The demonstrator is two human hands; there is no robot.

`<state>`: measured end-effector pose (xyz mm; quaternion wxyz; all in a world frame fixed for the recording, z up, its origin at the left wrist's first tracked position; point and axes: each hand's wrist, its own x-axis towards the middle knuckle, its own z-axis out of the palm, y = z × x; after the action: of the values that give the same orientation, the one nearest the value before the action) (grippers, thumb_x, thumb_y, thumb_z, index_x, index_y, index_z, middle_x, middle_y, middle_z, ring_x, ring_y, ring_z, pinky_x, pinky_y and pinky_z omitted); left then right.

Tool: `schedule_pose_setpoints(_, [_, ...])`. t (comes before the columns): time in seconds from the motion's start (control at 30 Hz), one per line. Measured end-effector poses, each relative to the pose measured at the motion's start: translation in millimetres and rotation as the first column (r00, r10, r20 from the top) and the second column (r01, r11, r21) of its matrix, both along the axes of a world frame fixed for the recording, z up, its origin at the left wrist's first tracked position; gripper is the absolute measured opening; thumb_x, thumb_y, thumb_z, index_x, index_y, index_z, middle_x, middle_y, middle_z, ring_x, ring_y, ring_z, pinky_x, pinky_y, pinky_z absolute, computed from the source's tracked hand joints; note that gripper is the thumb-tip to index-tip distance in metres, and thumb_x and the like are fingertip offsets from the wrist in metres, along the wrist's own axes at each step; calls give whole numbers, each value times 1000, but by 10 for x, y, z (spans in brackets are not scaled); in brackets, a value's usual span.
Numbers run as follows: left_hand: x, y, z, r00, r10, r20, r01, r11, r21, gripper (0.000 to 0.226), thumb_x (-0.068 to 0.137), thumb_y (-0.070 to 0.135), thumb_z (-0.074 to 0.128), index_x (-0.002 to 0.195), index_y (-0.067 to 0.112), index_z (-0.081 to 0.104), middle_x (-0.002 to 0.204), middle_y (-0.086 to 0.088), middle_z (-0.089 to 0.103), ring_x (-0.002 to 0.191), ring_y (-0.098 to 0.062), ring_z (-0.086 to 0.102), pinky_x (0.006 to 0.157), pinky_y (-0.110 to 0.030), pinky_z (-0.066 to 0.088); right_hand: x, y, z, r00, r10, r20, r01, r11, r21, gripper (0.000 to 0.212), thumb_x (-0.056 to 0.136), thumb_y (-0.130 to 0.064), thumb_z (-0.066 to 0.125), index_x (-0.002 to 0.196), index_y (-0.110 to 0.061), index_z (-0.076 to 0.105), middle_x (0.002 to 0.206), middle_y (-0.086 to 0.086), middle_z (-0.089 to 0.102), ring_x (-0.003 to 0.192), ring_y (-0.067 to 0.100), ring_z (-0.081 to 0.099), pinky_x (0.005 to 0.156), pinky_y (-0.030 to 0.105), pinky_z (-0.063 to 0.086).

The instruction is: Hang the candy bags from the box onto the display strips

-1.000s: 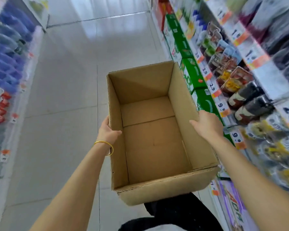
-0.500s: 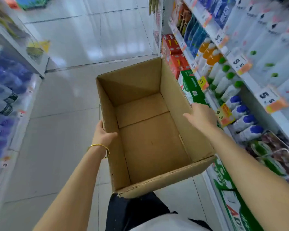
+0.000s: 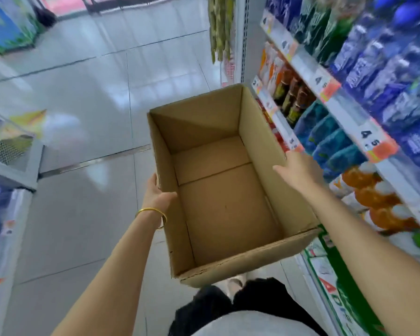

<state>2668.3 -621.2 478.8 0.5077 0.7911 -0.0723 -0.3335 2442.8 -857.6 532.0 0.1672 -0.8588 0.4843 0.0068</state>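
Note:
An open brown cardboard box is carried in front of me above the aisle floor; its inside shows bare cardboard and no bags. My left hand grips the box's left wall, thumb hooked over the rim, a gold bangle on the wrist. My right hand holds the right wall, thumb over the rim and fingers down the outside. A strip of greenish-yellow packets hangs at the end of the right shelving, ahead of the box.
Shelves of bottles and packets with price tags run along the right, close to the box. A low shelf end and blue goods stand on the left. Grey tiled floor stretches ahead toward a display stand.
I have walked forward down the aisle with the box; the shelf goods beside it have changed and the hanging strip at the shelf end has come into view. Both hands kept their hold.

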Motion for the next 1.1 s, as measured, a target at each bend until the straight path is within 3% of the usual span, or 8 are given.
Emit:
schedule_pose_setpoints(0.17, [1645, -1012, -10, 996, 85, 18, -85, 996, 35, 81, 78, 0, 65, 145, 22, 23, 145, -8, 39, 126, -35, 46, 102, -52, 41, 1777, -1181, -86, 998, 70, 10, -70, 998, 9, 32, 90, -37, 57, 99, -7, 53, 103, 16, 62, 97, 36, 58, 67, 33, 38])
schedule_pose_setpoints(0.37, [3366, -2547, -585, 998, 58, 20, -60, 990, 131, 82, 74, 2, 69, 143, 19, 29, 143, -8, 43, 125, -33, 47, 101, -51, 42, 3558, -2674, -734, 997, 55, -58, -53, 998, 31, 30, 91, -37, 55, 94, -7, 52, 98, 13, 63, 92, 34, 60, 63, 32, 38])
schedule_pose_setpoints(0.47, [4027, -3251, -982, 997, 32, -75, -24, 994, 102, 90, 62, 7, 67, 142, 26, 30, 142, -8, 44, 124, -32, 49, 100, -52, 43, 4236, -3343, -1183, 994, 57, -94, -51, 997, 57, 32, 91, -37, 55, 98, -6, 52, 97, 14, 64, 93, 33, 60, 61, 31, 38])
schedule_pose_setpoints(0.57, [4631, -3908, -1538, 990, 54, -131, -29, 983, 181, 93, 62, 12, 65, 144, 25, 24, 143, -7, 42, 126, -30, 47, 103, -50, 41, 4839, -3981, -1800, 990, 55, -131, -39, 992, 119, 33, 91, -37, 55, 103, -7, 54, 103, 15, 65, 99, 33, 60, 71, 34, 43])
schedule_pose_setpoints(0.67, [5101, -4539, -2224, 994, 71, -81, -47, 964, 261, 74, 77, 3, 62, 142, 12, 28, 140, -12, 45, 125, -32, 47, 104, -49, 40, 5390, -4567, -2596, 990, 49, -129, -22, 978, 206, 31, 93, -36, 53, 101, -6, 52, 101, 14, 62, 97, 34, 59, 67, 34, 41])
schedule_pose_setpoints(0.83, [5716, -5297, -3722, 996, 82, -34, -67, 944, 323, 57, 87, 2, 52, 141, 10, 32, 139, -15, 45, 126, -34, 46, 105, -49, 38, 6088, -5354, -4138, 994, -1, -110, 31, 962, 270, 37, 91, -33, 58, 71, -14, 34, 69, 2, 43, 78, 29, 54, 63, 34, 36])
schedule_pose_setpoints(0.97, [5854, -5806, -4712, 997, 75, -21, -64, 942, 330, 54, 94, 6, 44, 144, 11, 26, 141, -7, 42, 130, -28, 40, 110, -38, 30, 6322, -5800, -5090, 982, -2, -189, 47, 971, 233, 29, 93, -33, 53, 95, -5, 49, 83, 14, 57, 84, 35, 59, 59, 33, 36])
schedule_pose_setpoints(1.1, [5940, -6172, -5399, 999, 20, -38, -10, 967, 255, 57, 94, 6, 44, 146, 12, 22, 149, -4, 32, 137, -22, 31, 115, -39, 23, 6409, -6037, -5686, 967, -64, -245, 116, 972, 204, 20, 96, -18, 48, 104, 1, 46, 97, 23, 60, 91, 39, 58, 65, 37, 36])
